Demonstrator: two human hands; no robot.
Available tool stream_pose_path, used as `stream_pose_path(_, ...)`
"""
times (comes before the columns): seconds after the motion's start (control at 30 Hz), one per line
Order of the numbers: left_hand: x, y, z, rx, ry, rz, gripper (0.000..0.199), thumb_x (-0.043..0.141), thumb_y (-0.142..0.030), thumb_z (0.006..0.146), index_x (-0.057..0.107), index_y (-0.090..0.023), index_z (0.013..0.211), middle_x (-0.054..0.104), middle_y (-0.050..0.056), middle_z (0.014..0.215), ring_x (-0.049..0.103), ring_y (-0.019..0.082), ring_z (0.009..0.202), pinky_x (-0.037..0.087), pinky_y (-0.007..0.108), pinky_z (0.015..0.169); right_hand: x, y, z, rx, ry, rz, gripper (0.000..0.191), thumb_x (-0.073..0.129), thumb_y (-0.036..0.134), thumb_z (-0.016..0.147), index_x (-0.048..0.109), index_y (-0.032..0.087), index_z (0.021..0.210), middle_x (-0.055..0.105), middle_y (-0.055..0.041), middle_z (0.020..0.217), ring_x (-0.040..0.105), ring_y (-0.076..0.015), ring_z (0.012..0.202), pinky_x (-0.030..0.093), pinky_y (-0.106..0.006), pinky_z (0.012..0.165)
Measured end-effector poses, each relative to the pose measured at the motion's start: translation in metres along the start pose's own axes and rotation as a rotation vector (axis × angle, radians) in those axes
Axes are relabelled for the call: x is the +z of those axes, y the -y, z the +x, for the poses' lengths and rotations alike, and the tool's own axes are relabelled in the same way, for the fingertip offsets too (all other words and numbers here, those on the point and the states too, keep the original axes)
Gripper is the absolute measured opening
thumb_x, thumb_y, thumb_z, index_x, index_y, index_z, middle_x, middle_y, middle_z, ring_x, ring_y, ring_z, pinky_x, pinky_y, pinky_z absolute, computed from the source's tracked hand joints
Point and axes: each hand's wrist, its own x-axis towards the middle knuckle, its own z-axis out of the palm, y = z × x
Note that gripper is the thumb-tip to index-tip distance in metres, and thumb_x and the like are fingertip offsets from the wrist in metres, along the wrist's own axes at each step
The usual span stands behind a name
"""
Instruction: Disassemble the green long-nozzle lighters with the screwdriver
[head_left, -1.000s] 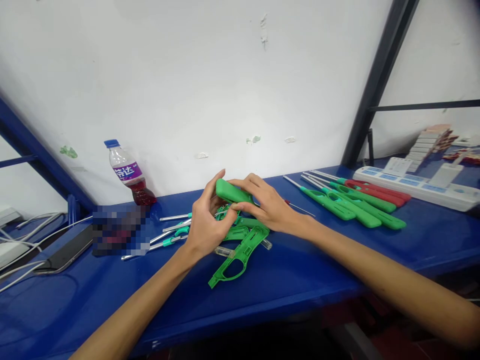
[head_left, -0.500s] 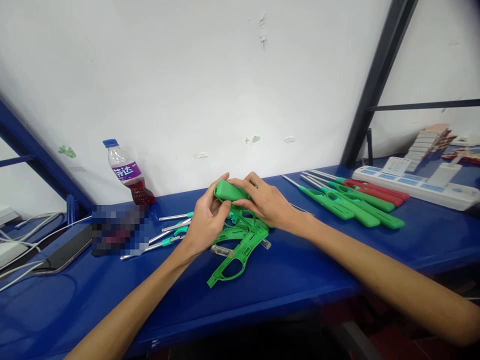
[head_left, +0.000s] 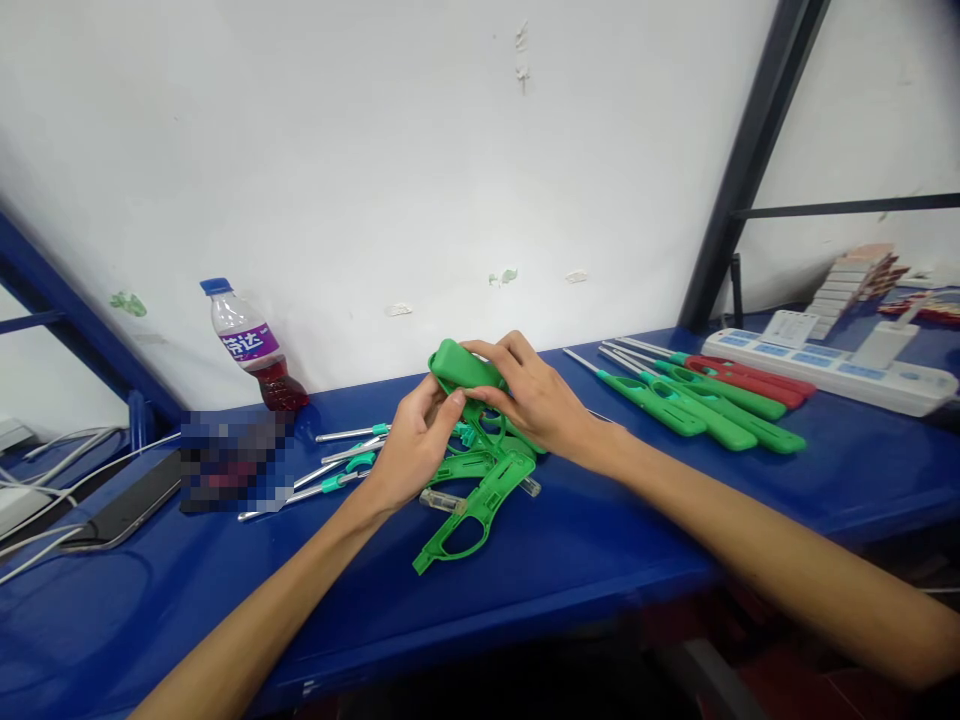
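Between both hands, above the blue table, is a green plastic lighter handle (head_left: 463,366) with its rounded end raised. My left hand (head_left: 418,440) grips its lower left side, thumb pressed against it. My right hand (head_left: 529,395) pinches it from the right with thumb and fingers. Below them lie loose green lighter casing halves (head_left: 480,518), their hollow inner sides showing. A clear fuel tank (head_left: 442,501) lies beside the casings. To the left, several metal lighter tubes (head_left: 341,482) with teal parts are spread out, partly hidden by my left hand.
Several green lighters (head_left: 712,420) and red lighters (head_left: 757,378) lie in a row at the right, before a white power strip (head_left: 832,370). A drink bottle (head_left: 251,345) leans near the wall. A phone (head_left: 127,505) and white cables (head_left: 56,455) are at the left of the blue table (head_left: 360,620).
The green lighter handle has tilted, its rounded end rising slightly. My right hand's fingers have lifted a little with it, and both hands keep their hold. The view has shifted slightly.
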Motion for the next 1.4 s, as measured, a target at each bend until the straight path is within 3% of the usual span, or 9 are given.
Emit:
stream_pose_path(0.27,-0.001,-0.011,0.002,-0.065,0.015,0.034,0.022,0.044,-0.041,0.104,0.05,-0.021,0.097,0.059,0.0,0.089,0.062,0.01,0.064,0.052,0.026,0.062,-0.008,-0.008,0.003,-0.02,-0.038,-0.161,0.046,0.041,0.054,0.106,0.042,0.028,0.144,0.052,-0.0065,0.11,0.054,-0.0142,0.076,0.043,-0.025,0.052)
stream_pose_path(0.4,-0.01,-0.007,0.004,-0.101,0.042,0.109,0.019,0.043,-0.038,0.103,0.049,-0.021,0.095,0.051,-0.004,0.079,0.054,0.008,0.053,0.048,0.026,0.054,-0.015,-0.014,0.007,-0.126,-0.048,-0.33,0.037,0.045,0.043,0.107,0.05,0.025,0.138,0.057,-0.0091,0.11,0.055,-0.0194,0.089,0.05,-0.031,0.071)
stream_pose_path(0.47,-0.015,-0.004,0.004,-0.104,0.066,0.185,0.022,0.041,-0.039,0.104,0.05,-0.021,0.094,0.051,-0.004,0.076,0.053,0.009,0.053,0.047,0.027,0.055,-0.018,-0.018,0.009,-0.184,-0.054,-0.412,0.032,0.049,0.037,0.106,0.055,0.026,0.136,0.06,-0.0093,0.108,0.054,-0.0216,0.093,0.048,-0.036,0.081)
stream_pose_path(0.6,-0.021,0.002,0.002,-0.079,0.096,0.397,0.032,0.035,-0.044,0.107,0.047,-0.022,0.086,0.051,-0.004,0.068,0.05,0.012,0.056,0.042,0.028,0.059,-0.02,-0.028,0.009,-0.254,-0.065,-0.504,0.028,0.051,0.031,0.105,0.061,0.03,0.131,0.063,-0.008,0.106,0.052,-0.0227,0.095,0.043,-0.038,0.088)
stream_pose_path(0.9,-0.023,0.009,0.002,-0.012,0.138,0.82,0.031,0.03,-0.042,0.109,0.048,-0.023,0.092,0.049,-0.004,0.068,0.044,0.015,0.06,0.029,0.031,0.061,-0.024,-0.03,0.007,-0.356,-0.151,-0.537,0.02,0.055,0.018,0.102,0.071,0.028,0.108,0.068,-0.0048,0.096,0.052,-0.0218,0.091,0.039,-0.038,0.087)
stream_pose_path(1.4,-0.023,0.008,0.0,-0.045,0.193,1.249,0.029,0.029,-0.033,0.107,0.054,-0.022,0.114,0.069,0.005,0.081,0.065,0.024,0.069,0.033,0.03,0.058,-0.022,-0.031,0.005,-0.395,-0.113,-0.544,0.039,0.045,0.006,0.101,0.071,0.035,0.099,0.066,-0.0014,0.088,0.051,-0.0207,0.091,0.038,-0.041,0.086)
